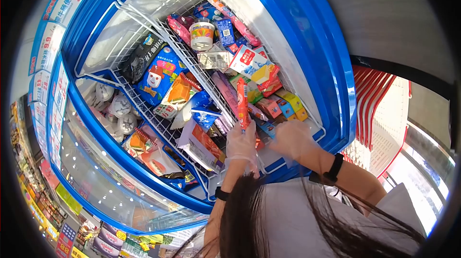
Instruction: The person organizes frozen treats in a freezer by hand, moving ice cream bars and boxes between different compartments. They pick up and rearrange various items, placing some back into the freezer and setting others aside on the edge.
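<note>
My left hand [241, 141], in a clear plastic glove, is closed around a long red-wrapped ice pop [242, 100], which points away from me over the freezer basket. My right hand [294, 139], gloved too, hovers by the near right corner of the same basket. Its fingers are blurred, so their grip cannot be made out. Just beyond it lie small blue boxes [285, 109] and yellow boxes [294, 100]. Farther back in this basket are a white-and-red box [248, 61] and a white ice cream tub [201, 36].
The blue-rimmed chest freezer [312, 27] has white wire dividers. Its middle section holds a blue bag [161, 73] and a lilac box [194, 145]; wrapped cups [120, 105] lie farther left. Red-and-white shopping baskets [379, 109] are stacked to the right.
</note>
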{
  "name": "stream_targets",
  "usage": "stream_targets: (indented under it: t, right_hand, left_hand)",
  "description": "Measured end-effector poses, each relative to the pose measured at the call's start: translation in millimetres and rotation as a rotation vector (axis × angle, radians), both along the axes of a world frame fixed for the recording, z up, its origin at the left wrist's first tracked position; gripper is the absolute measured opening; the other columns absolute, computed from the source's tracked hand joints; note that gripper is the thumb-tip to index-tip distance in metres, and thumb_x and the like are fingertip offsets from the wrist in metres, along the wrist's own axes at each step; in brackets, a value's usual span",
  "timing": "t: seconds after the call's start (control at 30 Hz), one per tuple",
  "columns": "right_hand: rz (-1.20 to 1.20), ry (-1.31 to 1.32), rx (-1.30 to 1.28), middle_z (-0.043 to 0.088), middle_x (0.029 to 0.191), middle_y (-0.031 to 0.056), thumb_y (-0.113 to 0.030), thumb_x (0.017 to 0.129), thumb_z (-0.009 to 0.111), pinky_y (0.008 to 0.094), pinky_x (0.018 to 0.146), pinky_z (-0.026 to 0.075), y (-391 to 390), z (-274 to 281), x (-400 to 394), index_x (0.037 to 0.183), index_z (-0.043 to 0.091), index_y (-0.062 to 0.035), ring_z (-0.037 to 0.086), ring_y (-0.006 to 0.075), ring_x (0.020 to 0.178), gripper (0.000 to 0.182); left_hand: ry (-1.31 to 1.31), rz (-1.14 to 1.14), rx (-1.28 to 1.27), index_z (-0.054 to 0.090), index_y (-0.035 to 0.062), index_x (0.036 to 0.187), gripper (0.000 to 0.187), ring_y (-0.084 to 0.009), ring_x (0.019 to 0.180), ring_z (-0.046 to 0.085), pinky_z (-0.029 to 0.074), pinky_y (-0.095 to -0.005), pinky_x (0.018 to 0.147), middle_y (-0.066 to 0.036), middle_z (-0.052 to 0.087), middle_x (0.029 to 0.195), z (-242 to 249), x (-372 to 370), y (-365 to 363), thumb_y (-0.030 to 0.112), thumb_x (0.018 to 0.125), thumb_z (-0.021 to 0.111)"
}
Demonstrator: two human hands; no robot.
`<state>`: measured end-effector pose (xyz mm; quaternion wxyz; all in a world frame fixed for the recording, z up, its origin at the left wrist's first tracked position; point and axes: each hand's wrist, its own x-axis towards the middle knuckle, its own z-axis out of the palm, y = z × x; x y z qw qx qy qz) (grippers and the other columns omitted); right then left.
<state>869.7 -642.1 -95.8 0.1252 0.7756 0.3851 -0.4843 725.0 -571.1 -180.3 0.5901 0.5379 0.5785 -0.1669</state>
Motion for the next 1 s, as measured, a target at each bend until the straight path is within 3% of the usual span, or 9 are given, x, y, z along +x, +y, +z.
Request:
stream_targets:
  t: [0.03,0.1,0.43,0.5,0.73,0.83,0.9,1.0]
  right_hand:
    - [-0.007,-0.017,-0.009,0.071,0.086,0.0159,-0.041,0.075,0.063,0.0426,0.074,0.055,0.1,5.1,2.0,0.082,0.073,-0.0043,0.069,0.0313,0.086,0.038]
    - [-0.01,-0.033,-0.016,0.071,0.087,0.015,-0.037,0.075,0.064,0.0412,0.075,0.055,5.4,18.3,5.7,0.083,0.073,-0.0047,0.069,0.0305,0.086,0.035]
    - [-0.014,-0.106,-0.043,0.068,0.078,0.02,-0.041,0.075,0.061,0.0429,0.071,0.054,25.4,106.8,51.8,0.082,0.071,0.0,0.068,0.0347,0.075,0.043]
    - [0.013,-0.121,-0.114,0.068,0.077,0.0198,-0.043,0.076,0.062,0.0428,0.07,0.054,25.4,106.3,56.6,0.083,0.071,0.0002,0.068,0.0343,0.074,0.045]
    - [-0.04,-0.195,0.075,0.067,0.074,0.0178,-0.046,0.081,0.06,0.0425,0.067,0.053,21.8,80.7,39.2,0.079,0.07,-0.0011,0.067,0.0328,0.072,0.046]
    - [-0.018,-0.237,0.131,0.066,0.072,0.0168,-0.044,0.082,0.061,0.0418,0.063,0.053,18.8,88.5,34.6,0.076,0.069,-0.0027,0.066,0.0321,0.066,0.043]
    - [0.004,-0.249,0.166,0.066,0.07,0.0161,-0.044,0.082,0.061,0.0413,0.06,0.053,13.2,91.4,29.9,0.074,0.067,-0.0036,0.066,0.0315,0.063,0.042]
    - [0.001,-0.353,0.301,0.065,0.067,0.015,-0.045,0.081,0.063,0.0408,0.055,0.053,-1.8,82.5,21.9,0.071,0.065,-0.0042,0.065,0.0313,0.058,0.042]
  left_hand:
    - [0.003,0.005,0.002,0.065,0.0236,0.111,0.023,-0.0413,0.084,0.063,0.05,-0.0483,0.074,-0.018,0.064,0.098,-4.6,-5.5,-3.1,0.026,0.089,0.057]
    - [-0.26,-0.095,0.241,0.066,0.0251,0.111,0.026,-0.0394,0.086,0.061,0.052,-0.0465,0.073,-0.015,0.064,0.102,-22.4,-23.1,-14.7,0.02,0.087,0.058]
    - [-0.305,-0.126,0.279,0.064,0.0289,0.116,0.03,-0.0393,0.092,0.059,0.053,-0.0476,0.075,-0.012,0.06,0.113,-41.4,-35.2,-23.9,0.021,0.088,0.058]
    - [-0.288,-0.157,0.392,0.066,0.0287,0.113,0.026,-0.038,0.088,0.06,0.053,-0.0474,0.074,-0.012,0.063,0.106,-32.7,-32.5,-19.6,0.025,0.089,0.058]
    - [-0.237,-0.178,0.288,0.069,0.0273,0.106,0.02,-0.0382,0.091,0.061,0.052,-0.0463,0.076,-0.013,0.063,0.105,-27.5,-27.4,-10.2,0.035,0.091,0.058]
    - [-0.191,-0.125,0.182,0.07,0.027,0.104,0.021,-0.0384,0.094,0.061,0.052,-0.0462,0.077,-0.012,0.063,0.107,-19.5,-18.7,-5.7,0.038,0.09,0.059]
    - [-0.063,0.119,0.006,0.07,0.0264,0.105,0.022,-0.0376,0.091,0.062,0.051,-0.0457,0.08,-0.012,0.065,0.102,-16.9,-13.9,-9.1,0.038,0.09,0.059]
    - [-0.185,-0.034,0.224,0.068,0.0245,0.109,0.024,-0.0379,0.088,0.063,0.051,-0.0451,0.082,-0.011,0.065,0.103,-10.4,-18.4,-12.8,0.037,0.09,0.058]
